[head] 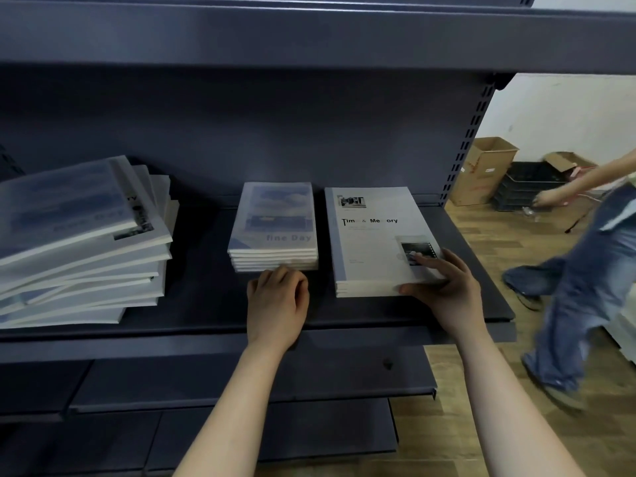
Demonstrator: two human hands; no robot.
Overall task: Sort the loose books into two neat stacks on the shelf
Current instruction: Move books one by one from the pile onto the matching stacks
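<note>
On the dark shelf (344,311) a small neat stack of "fine Day" books (275,225) stands mid-shelf. Right beside it lies a larger neat stack of "Time & Memory" books (371,235). My left hand (277,301) is curled, its knuckles against the front edge of the small stack. My right hand (447,287) rests on the front right corner of the large stack, thumb along its front edge and fingers spread on the top cover. A messy, fanned pile of loose books (79,242) of both titles lies at the left.
Another shelf board (309,36) hangs close overhead. At the right a person in jeans (581,270) walks over the wooden floor. Cardboard boxes (481,170) and a dark crate (526,187) stand by the white wall. Lower shelves (241,383) jut out below.
</note>
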